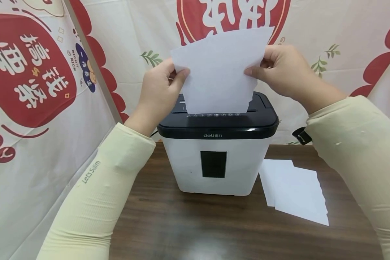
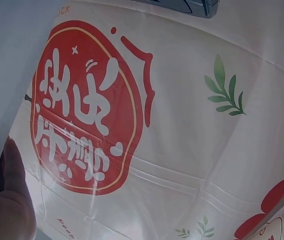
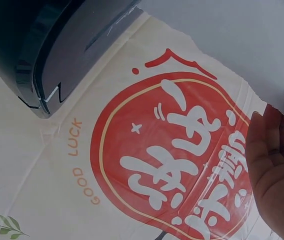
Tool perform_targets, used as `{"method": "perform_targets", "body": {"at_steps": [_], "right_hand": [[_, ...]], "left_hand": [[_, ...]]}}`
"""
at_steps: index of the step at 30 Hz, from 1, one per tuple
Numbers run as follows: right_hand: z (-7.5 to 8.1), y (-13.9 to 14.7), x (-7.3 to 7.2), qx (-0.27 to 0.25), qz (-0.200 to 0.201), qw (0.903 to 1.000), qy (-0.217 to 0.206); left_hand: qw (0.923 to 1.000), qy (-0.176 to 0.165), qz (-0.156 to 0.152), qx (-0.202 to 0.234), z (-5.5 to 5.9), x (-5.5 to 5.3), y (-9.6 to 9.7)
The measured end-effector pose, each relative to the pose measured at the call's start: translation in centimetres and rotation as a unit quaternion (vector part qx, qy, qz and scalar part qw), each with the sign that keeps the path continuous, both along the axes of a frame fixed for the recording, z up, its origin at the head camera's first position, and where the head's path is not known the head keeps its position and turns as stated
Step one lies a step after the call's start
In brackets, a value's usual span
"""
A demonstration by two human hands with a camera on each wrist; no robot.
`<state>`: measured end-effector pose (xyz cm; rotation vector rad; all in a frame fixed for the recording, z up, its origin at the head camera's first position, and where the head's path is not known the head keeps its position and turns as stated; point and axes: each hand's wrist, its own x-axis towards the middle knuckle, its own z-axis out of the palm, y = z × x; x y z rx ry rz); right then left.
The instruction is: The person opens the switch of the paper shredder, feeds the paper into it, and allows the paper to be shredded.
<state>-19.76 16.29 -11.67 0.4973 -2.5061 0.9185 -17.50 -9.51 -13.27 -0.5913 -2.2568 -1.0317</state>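
Note:
A white sheet of paper (image 1: 221,72) with a ragged right edge stands upright above the black-topped paper shredder (image 1: 185,162). My left hand (image 1: 157,92) pinches its left edge between thumb and fingers. On the opposite edge, my right hand (image 1: 287,74) pinches it the same way. The sheet's lower edge overlaps the shredder lid in the head view, and whether it touches the slot I cannot tell. In the right wrist view, the torn edge of the paper (image 3: 242,45) runs down to the right fingers, with a corner of the shredder (image 3: 29,60) at upper left.
Two white paper pieces (image 1: 299,191), partly overlapping, lie on the brown wooden table (image 1: 182,224) to the right of the shredder. A printed cloth (image 1: 123,43) with red patterns hangs behind and along the left. Something small and black (image 1: 301,135) shows by the right sleeve.

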Motion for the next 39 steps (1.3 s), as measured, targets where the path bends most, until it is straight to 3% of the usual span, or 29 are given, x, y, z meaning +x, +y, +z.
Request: {"method": "perform_targets", "body": {"at_steps": [39], "right_hand": [[-0.6, -0.6, -1.3, 0.02, 0.003, 0.9998, -0.009]], "left_hand": [[0.9999, -0.003, 0.015, -0.005, -1.2, -1.8, -0.3]]}}
